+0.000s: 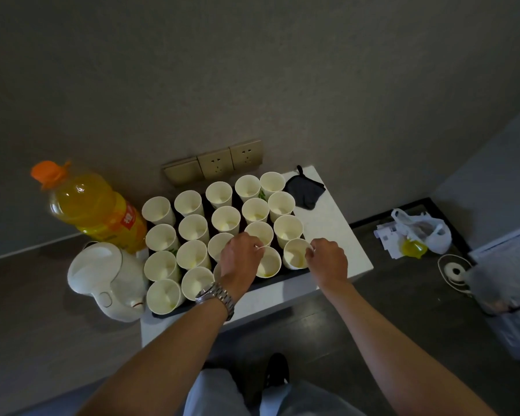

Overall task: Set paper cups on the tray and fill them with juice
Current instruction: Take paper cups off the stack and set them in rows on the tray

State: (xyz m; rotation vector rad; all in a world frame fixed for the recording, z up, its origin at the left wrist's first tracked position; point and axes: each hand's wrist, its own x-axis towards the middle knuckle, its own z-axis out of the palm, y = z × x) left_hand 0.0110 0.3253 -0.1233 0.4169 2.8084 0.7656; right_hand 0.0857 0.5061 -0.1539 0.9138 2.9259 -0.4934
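Note:
Several white paper cups (193,228) stand in rows on a dark tray (285,276) on a white table (327,223). My left hand (240,259), with a metal watch on its wrist, pinches the rim of a front-row cup (267,264) that has a little yellow juice at the bottom. My right hand (327,261) pinches the rim of the cup at the front right corner (294,253), which also shows yellow at its base. A large juice bottle (93,208) with an orange cap stands left of the tray, cap on.
A white electric kettle (108,280) sits at the table's front left corner beside the tray. A dark cloth (305,190) lies at the back right of the table. Wall sockets (216,163) are behind the cups. A plastic bag (418,232) lies on the floor to the right.

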